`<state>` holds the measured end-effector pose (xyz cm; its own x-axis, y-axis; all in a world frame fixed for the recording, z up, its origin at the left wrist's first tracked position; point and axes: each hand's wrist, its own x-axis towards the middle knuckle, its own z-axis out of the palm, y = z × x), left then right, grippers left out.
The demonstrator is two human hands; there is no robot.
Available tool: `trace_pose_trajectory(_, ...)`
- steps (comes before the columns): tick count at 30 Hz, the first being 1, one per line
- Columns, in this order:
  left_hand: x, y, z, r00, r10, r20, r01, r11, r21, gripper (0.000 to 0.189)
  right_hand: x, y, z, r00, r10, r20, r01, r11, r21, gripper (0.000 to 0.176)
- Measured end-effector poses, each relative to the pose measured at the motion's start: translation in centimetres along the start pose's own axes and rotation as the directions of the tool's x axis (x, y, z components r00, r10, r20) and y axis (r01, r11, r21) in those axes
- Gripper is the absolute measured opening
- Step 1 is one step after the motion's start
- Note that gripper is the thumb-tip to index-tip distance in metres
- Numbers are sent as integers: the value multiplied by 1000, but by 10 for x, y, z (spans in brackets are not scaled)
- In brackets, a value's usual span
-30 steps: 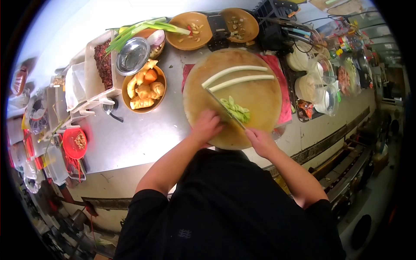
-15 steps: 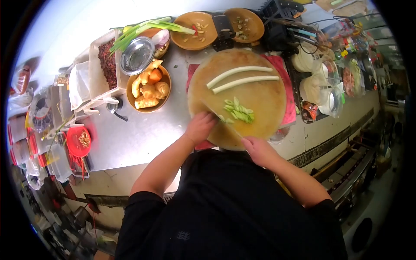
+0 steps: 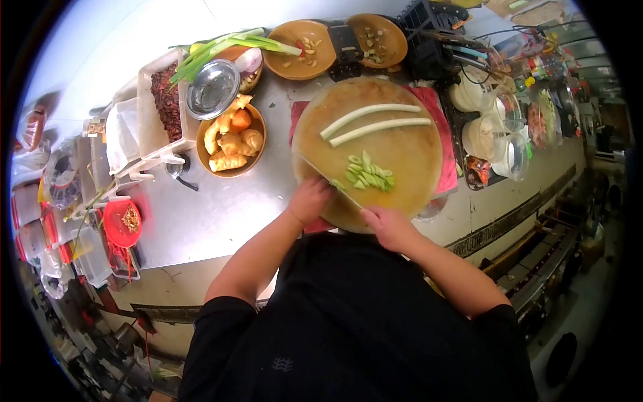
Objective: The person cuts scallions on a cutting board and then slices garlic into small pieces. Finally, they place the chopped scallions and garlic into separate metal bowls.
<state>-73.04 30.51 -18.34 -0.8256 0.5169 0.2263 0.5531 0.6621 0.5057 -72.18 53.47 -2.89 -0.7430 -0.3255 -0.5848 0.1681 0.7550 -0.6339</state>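
Note:
My right hand (image 3: 383, 226) is closed on the handle of a knife (image 3: 346, 194), whose thin blade slants up and left over the round cutting board (image 3: 415, 157). Left of the blade, my left hand (image 3: 312, 199) has its fingers curled down at the board's lower left; what lies under them is hidden. A small heap of sliced green onion (image 3: 367, 173) sits mid-board, with a few slices against the blade. Two long white stalks (image 3: 382, 125) lie farther back on the board.
Left of the board stands a bowl of ginger (image 3: 231, 142), behind it a metal bowl (image 3: 213, 89) and a bin of dried chilies (image 3: 166, 104). Brown bowls (image 3: 299, 48) line the back. White tubs (image 3: 483, 137) stand at the right, a red dish (image 3: 122, 223) at far left.
My right hand and the knife have shifted left and slightly up, nearer my left hand. The slice heap looks a little more spread out.

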Motion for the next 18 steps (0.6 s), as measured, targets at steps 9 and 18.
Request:
trace_pose_trajectory(9, -4, -3, -8, 994, 36, 105, -35, 999, -11, 23, 26, -9, -6, 999, -52, -2, 52, 996, 70, 46)
trace_pose_trajectory(18, -6, -4, -8, 1000, 16, 10, -16, 999, 37, 27, 39, -2, 24, 996, -22, -81, 22, 1000, -2, 45)
